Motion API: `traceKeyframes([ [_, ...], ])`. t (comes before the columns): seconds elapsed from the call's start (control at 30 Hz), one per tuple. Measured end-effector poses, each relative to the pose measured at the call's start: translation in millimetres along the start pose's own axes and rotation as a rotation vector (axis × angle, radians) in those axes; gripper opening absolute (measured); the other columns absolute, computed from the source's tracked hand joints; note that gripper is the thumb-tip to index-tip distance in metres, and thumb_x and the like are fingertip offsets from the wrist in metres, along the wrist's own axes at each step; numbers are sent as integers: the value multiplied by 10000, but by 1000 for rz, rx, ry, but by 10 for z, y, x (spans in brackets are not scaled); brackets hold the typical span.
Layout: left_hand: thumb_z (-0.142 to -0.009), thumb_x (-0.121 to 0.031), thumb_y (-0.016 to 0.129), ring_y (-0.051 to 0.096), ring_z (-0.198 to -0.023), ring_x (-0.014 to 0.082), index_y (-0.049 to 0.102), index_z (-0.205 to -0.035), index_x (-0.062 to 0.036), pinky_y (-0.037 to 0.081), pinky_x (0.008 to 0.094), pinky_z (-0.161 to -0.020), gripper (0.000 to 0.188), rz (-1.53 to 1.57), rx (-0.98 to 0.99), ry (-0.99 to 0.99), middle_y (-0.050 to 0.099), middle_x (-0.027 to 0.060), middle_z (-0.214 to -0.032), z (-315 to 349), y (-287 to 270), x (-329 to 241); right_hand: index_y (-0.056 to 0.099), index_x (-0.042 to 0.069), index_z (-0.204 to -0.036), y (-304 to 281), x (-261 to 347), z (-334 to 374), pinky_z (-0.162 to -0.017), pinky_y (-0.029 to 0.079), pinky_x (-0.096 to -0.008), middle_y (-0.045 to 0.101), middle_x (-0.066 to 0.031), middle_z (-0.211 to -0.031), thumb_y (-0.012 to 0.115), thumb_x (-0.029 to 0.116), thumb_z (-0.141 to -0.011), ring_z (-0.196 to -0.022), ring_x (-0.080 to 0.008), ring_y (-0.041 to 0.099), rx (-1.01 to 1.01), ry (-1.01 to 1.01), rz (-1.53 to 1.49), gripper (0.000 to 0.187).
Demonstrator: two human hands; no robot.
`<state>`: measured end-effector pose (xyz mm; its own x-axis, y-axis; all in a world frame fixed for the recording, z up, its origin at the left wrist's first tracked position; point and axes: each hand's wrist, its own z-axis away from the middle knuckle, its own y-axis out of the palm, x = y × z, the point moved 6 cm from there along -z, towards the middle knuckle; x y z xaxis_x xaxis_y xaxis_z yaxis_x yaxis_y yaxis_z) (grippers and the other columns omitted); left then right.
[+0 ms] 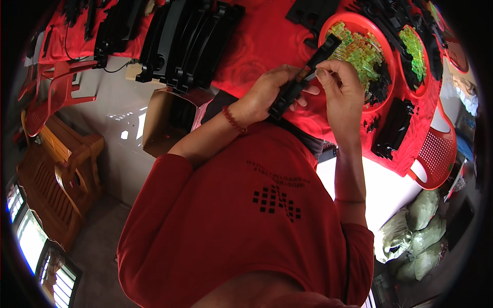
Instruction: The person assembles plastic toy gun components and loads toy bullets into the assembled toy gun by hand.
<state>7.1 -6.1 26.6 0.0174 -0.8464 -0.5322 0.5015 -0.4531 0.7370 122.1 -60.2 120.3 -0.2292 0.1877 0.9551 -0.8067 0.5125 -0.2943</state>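
Observation:
My left hand (pixel 263 97) is closed around a long, narrow black plastic part (pixel 283 102), held at a slant above the table's near edge. My right hand (pixel 345 95) is beside its upper half, thumb and forefinger pinched together close to the part's side. Whatever lies between those fingertips is too small to make out. Just beyond the right hand stands a round red basin (pixel 389 64), heaped with small translucent yellow-green plastic pieces (pixel 359 49) and some small black pieces (pixel 379 91).
Similar long black parts (pixel 187 43) lie in rows on the red tablecloth (pixel 257 43) at the left. A second basin (pixel 422 92) with green pieces stands at the right. Red plastic chairs (pixel 436 154), a cardboard box (pixel 159 120) and a wooden bench (pixel 54 185) surround the table.

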Motion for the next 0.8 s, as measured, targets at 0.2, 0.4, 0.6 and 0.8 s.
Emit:
traceKeyframes([
  [0.2, -1011, -155, 276, 683, -733, 193, 498, -1269, 37, 550, 292, -627, 390, -38, -22, 7, 686, 216, -1097, 28, 29, -23, 632, -46, -931, 8, -15, -15, -633, 650, -271, 522, -84, -977, 636, -3, -912, -817, -123, 602, -29, -38, 91, 47],
  [0.4, -1003, -194, 282, 684, -755, 209, 508, -1274, 68, 557, 295, -625, 440, -108, -45, 22, 662, 203, -1094, -7, -23, 20, 655, -26, -891, 29, -205, 3, -580, 608, -279, 570, -85, -895, 702, 23, -867, -801, -138, 614, -90, 4, 77, 73],
  [0.6, -1025, -220, 318, 665, -683, 190, 534, -1194, 54, 540, 282, -590, 387, -62, -87, 1, 680, 186, -999, 2, -38, 50, 684, 87, -834, 36, -262, 28, -742, 383, -364, 588, -34, -763, 766, 103, -805, -717, -166, 583, -176, -128, 273, 88],
  [0.8, -1029, -236, 349, 622, -609, 156, 580, -1080, 32, 499, 270, -542, 357, -182, 4, 31, 675, 143, -806, 25, -27, 25, 670, 128, -800, 97, -205, 53, -779, 317, -367, 576, -12, -753, 753, 134, -804, -688, -186, 560, -191, -203, 480, 83],
])
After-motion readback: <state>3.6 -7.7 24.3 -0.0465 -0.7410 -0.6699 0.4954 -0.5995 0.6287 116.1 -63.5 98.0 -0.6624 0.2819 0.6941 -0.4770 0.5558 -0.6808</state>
